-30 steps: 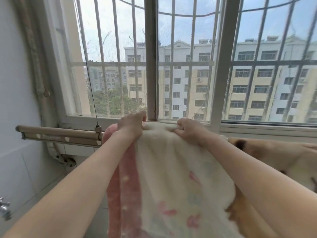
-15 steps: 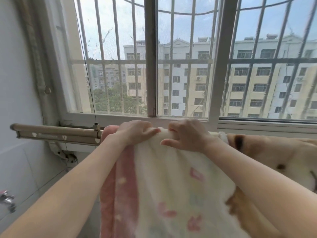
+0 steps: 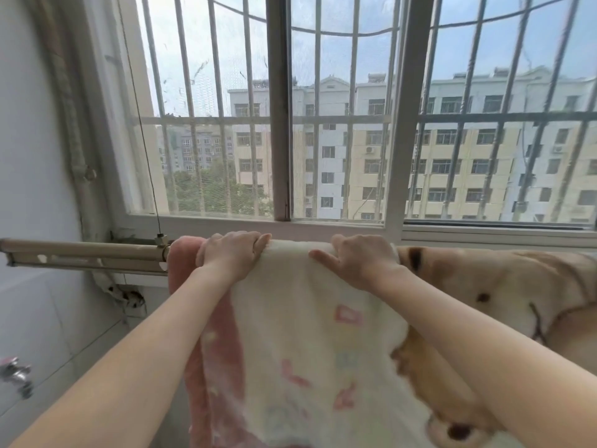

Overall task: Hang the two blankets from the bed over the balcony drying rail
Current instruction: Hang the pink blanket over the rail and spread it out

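The pink blanket hangs over the rail, its cream face with pink shapes falling toward the camera. Both hands sit on its crest at the rail: the left hand has its fingers curled over the fold, and the right hand also curls over it, thumb spread out to the left. Just to the right, touching it, the tan blanket lies over the same rail. Behind is a barred window; a tap juts from the left wall.

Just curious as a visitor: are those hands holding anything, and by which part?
Both the left hand and right hand hold the cream-and-pink blanket by its top fold, where it drapes over the drying rail.
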Demonstrator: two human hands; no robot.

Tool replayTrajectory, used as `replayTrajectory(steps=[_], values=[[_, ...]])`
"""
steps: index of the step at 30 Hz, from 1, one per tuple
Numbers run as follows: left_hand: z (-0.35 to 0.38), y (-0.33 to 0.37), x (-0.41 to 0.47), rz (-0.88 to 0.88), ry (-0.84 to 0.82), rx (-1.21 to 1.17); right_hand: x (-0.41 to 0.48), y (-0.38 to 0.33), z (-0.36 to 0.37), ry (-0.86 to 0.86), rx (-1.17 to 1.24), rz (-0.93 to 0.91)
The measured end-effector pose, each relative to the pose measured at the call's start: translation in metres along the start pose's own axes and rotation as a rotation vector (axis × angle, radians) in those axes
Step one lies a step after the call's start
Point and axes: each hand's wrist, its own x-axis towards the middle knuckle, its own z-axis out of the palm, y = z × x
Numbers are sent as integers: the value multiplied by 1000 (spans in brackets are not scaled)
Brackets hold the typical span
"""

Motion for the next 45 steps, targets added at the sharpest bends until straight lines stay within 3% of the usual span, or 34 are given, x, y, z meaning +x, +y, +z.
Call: replayTrajectory(steps=[17, 24, 27, 29, 32, 34, 39, 45], values=[[2, 7, -10, -166, 97, 38, -41, 59, -10, 76, 25, 91], [-1, 36, -4, -243, 114, -50, -48, 66, -12, 58, 17, 85], [-2, 65, -10, -148, 223, -140, -50, 69, -13, 27, 30, 82], [-1, 95, -17, 6, 240, -249, -53, 71, -16, 7, 110, 70], [3, 141, -26, 292, 151, -349, -60, 78, -26, 35, 242, 72], [5, 165, -27, 376, 66, -342, -69, 86, -30, 69, 151, 78], [7, 188, -24, 320, 49, -110, -86, 105, -30, 34, 20, 125], [12, 205, -29, 190, 145, -83, -95, 118, -33, 59, 16, 126]])
